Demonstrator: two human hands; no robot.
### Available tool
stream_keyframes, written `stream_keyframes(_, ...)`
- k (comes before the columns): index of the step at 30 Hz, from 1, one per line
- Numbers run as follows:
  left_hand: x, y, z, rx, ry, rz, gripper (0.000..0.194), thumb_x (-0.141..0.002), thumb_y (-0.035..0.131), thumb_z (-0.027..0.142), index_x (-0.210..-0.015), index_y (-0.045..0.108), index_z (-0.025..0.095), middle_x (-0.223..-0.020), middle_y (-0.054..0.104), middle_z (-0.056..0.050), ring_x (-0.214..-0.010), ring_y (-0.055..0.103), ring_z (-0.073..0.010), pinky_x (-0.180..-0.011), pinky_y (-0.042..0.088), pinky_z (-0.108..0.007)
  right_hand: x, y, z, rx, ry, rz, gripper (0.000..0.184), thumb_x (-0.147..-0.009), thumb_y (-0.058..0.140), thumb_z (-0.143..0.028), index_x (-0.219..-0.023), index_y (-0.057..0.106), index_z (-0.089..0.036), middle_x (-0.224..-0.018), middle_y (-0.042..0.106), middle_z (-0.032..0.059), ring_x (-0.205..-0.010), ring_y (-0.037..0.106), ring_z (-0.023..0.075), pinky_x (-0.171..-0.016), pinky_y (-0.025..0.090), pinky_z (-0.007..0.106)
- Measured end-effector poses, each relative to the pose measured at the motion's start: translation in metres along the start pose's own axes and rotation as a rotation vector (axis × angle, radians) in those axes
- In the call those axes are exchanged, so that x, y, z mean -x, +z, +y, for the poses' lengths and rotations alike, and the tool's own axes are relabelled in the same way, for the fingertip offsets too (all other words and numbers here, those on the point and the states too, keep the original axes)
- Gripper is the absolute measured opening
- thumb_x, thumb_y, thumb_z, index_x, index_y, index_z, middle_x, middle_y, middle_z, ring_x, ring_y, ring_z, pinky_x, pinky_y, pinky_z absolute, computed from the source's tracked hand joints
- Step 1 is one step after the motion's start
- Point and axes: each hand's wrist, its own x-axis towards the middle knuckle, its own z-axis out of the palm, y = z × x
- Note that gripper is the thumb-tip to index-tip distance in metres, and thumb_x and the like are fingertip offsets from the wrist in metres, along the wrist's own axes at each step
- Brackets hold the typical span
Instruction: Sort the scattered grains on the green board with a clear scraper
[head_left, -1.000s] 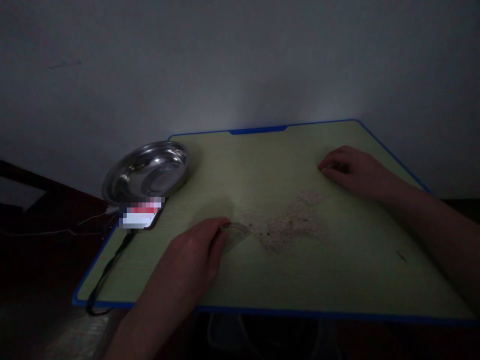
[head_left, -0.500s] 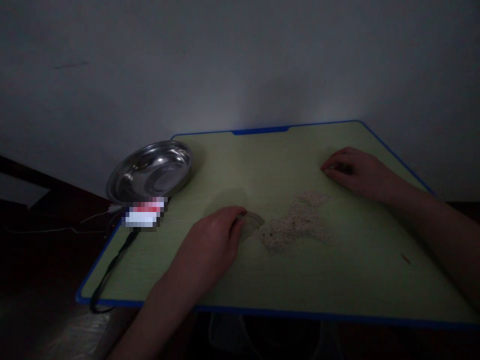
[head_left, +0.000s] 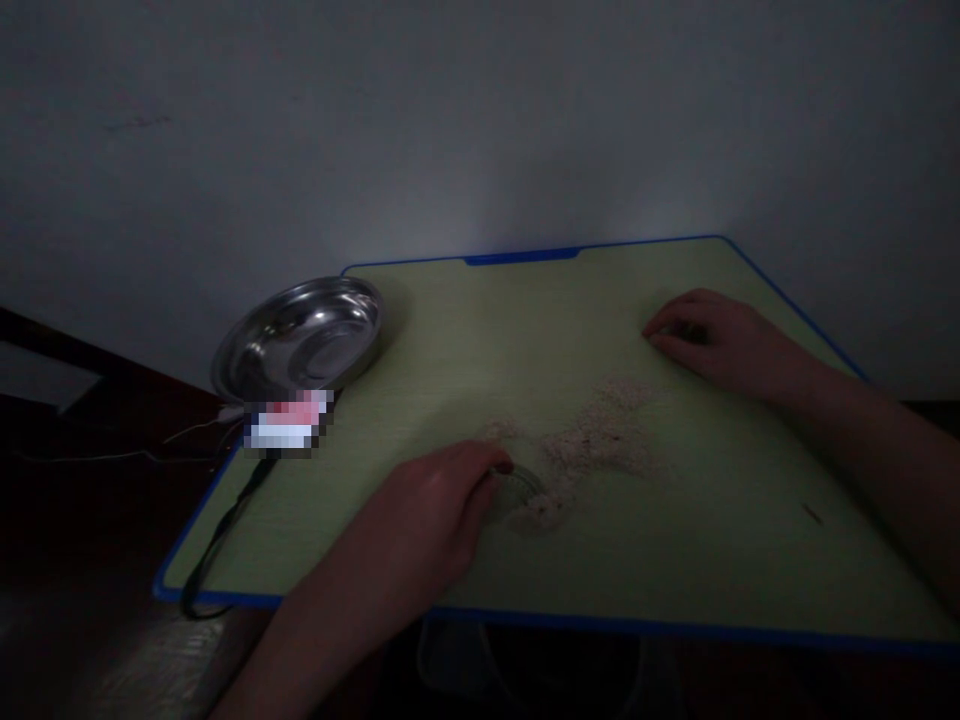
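My left hand (head_left: 424, 525) is closed on a small clear plastic piece (head_left: 516, 490), a flat scraper-like thing, with its edge on the green table top (head_left: 465, 340). The piece touches the near end of a scattered pile of pale grains (head_left: 592, 440) in the middle of the table. My right hand (head_left: 712, 335) rests on the table at the far right, beyond the grains, its fingers curled under; whether anything is in them is hidden.
A shallow steel bowl (head_left: 300, 335) hangs over the table's far left corner. Beside it lies a small blurred pink and white object (head_left: 285, 425) with a black cord (head_left: 217, 540) running down the left edge. A wall stands behind. The room is dim.
My left hand has slid right and toward me with the clear piece, reaching the near end of the grains. The grains have spread a little. My right hand has stayed put.
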Motion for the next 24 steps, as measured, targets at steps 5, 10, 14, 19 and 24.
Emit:
stream_keyframes(5,0.008,0.001,0.003,0.041,-0.002,-0.023,0.024,-0.098,0.042,0.024,-0.110,0.063,0.027,-0.105,0.071,0.001,-0.094,0.067,-0.0179,-0.083,0.050,-0.034,0.000,0.000,0.001,0.005,0.003,0.000,0.018,-0.083,0.053,-0.036,-0.087,0.067,-0.025,-0.092,0.062,0.0081,-0.079,0.062,0.0243,-0.075,0.052,0.043)
stream_keyframes(10,0.009,-0.001,0.005,0.071,-0.008,0.010,0.023,-0.097,0.043,0.024,-0.109,0.063,0.026,-0.105,0.072,0.001,-0.094,0.067,-0.0173,-0.083,0.050,-0.033,0.000,0.000,0.000,0.023,-0.001,0.004,0.018,-0.083,0.053,-0.036,-0.087,0.068,-0.025,-0.092,0.063,0.0082,-0.080,0.063,0.0251,-0.075,0.053,0.044)
stream_keyframes(14,0.011,-0.005,0.001,0.054,-0.045,0.061,0.023,-0.097,0.044,0.026,-0.109,0.064,0.027,-0.107,0.071,0.001,-0.096,0.067,-0.0175,-0.085,0.050,-0.033,0.000,0.000,-0.001,0.022,-0.004,0.001,0.018,-0.083,0.054,-0.035,-0.087,0.068,-0.025,-0.091,0.062,0.0089,-0.079,0.063,0.0258,-0.073,0.053,0.046)
stream_keyframes(19,0.019,-0.004,0.007,0.038,-0.016,0.040,0.023,-0.097,0.043,0.023,-0.108,0.063,0.027,-0.101,0.072,0.002,-0.090,0.068,-0.0169,-0.080,0.052,-0.032,0.000,0.000,0.002,0.024,-0.004,-0.006,0.017,-0.083,0.054,-0.035,-0.088,0.068,-0.026,-0.092,0.062,0.0087,-0.078,0.063,0.0254,-0.074,0.054,0.046)
stream_keyframes(24,0.028,0.004,0.017,-0.001,0.040,0.068,0.025,-0.095,0.043,0.021,-0.110,0.063,0.027,-0.101,0.073,0.000,-0.087,0.069,-0.0181,-0.076,0.054,-0.033,0.000,0.000,0.003,0.021,-0.016,-0.013,0.019,-0.085,0.053,-0.037,-0.089,0.067,-0.026,-0.094,0.063,0.0089,-0.085,0.063,0.0272,-0.079,0.053,0.047)
